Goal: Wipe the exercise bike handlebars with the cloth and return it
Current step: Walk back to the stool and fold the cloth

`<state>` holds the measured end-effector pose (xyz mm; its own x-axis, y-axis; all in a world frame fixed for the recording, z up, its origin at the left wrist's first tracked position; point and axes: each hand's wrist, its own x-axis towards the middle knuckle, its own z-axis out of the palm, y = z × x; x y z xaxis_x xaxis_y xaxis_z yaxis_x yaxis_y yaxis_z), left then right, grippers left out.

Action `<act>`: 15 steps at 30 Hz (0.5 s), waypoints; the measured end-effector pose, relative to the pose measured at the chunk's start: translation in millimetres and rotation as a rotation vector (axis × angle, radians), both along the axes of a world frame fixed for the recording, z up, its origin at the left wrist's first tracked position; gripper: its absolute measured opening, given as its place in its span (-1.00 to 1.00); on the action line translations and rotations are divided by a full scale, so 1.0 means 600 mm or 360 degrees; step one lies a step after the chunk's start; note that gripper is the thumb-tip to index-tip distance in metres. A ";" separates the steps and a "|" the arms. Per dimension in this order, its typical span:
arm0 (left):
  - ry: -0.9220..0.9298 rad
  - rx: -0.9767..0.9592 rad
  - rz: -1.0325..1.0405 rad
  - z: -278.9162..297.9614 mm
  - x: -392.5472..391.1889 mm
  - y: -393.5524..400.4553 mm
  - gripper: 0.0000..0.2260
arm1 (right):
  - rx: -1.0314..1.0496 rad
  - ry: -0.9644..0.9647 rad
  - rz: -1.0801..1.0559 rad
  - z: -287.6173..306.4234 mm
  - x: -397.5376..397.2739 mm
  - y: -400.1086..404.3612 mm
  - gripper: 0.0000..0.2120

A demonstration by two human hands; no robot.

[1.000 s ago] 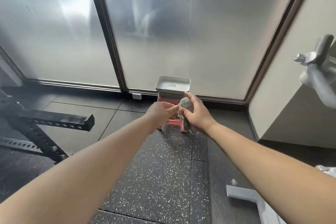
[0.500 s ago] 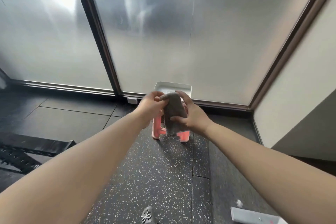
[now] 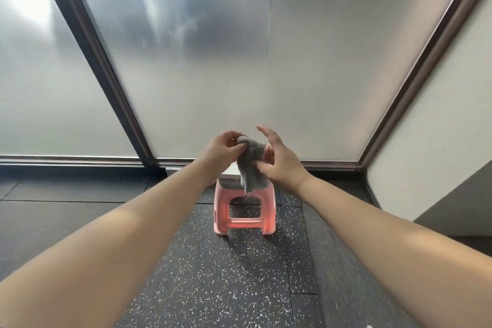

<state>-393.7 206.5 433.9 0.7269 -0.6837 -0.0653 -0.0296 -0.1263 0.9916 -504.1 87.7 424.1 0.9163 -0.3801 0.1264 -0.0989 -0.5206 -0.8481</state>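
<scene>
Frosted glass panels (image 3: 207,61) in dark frames fill the upper view, meeting a pale wall (image 3: 431,125) on the right. Below them runs a black rubber floor (image 3: 213,274) flecked with white, laid in tiles with visible seams.

Two bare forearms reach forward from the bottom corners toward the middle of the view, where a small pink plastic stool (image 3: 243,221) stands on the floor close to the glass. A white tray (image 3: 230,172) rests on the stool's top, mostly hidden behind the hands — only a sliver of its near edge shows.

Above the stool, the left hand (image 3: 221,150) grips the top edge of a grey cloth (image 3: 250,165), thumb and fingers curled and pinching the fabric at its upper corner. The cloth hangs down loosely from that grip, its lower end dangling in front of the stool's top and not clearly touching it.

The right hand (image 3: 282,165) sits just beside the cloth on the other side. Its thumb presses against the cloth's middle while the remaining fingers (image 3: 266,132) are spread apart and mostly straight, lifted clear of the fabric — whether the hidden fingers behind the cloth also pinch it cannot be told.

The cloth is held in the air between both hands, directly over the stool and tray.
</scene>
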 end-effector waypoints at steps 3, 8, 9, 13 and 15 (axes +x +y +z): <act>0.0068 0.0038 -0.0041 -0.011 0.043 -0.034 -0.83 | 0.0057 -0.0052 -0.0160 -0.005 0.048 -0.027 -0.43; -0.0061 0.0258 -0.0226 -0.040 0.126 -0.088 -0.33 | 0.0061 -0.0117 -0.0289 -0.027 0.132 -0.093 -0.45; -0.0049 0.0237 -0.0199 -0.044 0.143 -0.103 -0.30 | 0.0071 -0.0116 -0.0288 -0.033 0.151 -0.107 -0.44; -0.0212 0.0254 -0.0071 -0.057 0.218 -0.172 -0.32 | 0.0172 -0.0044 -0.0267 -0.055 0.233 -0.183 -0.48; -0.0297 0.0290 -0.0031 -0.061 0.261 -0.209 -0.43 | 0.0234 -0.0013 -0.0211 -0.063 0.275 -0.226 -0.53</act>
<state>-237.1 80.9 397.1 0.7247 -0.6868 -0.0546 -0.2139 -0.2997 0.9297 -339.0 -47.6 386.5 0.8563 -0.5121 0.0677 -0.1512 -0.3739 -0.9151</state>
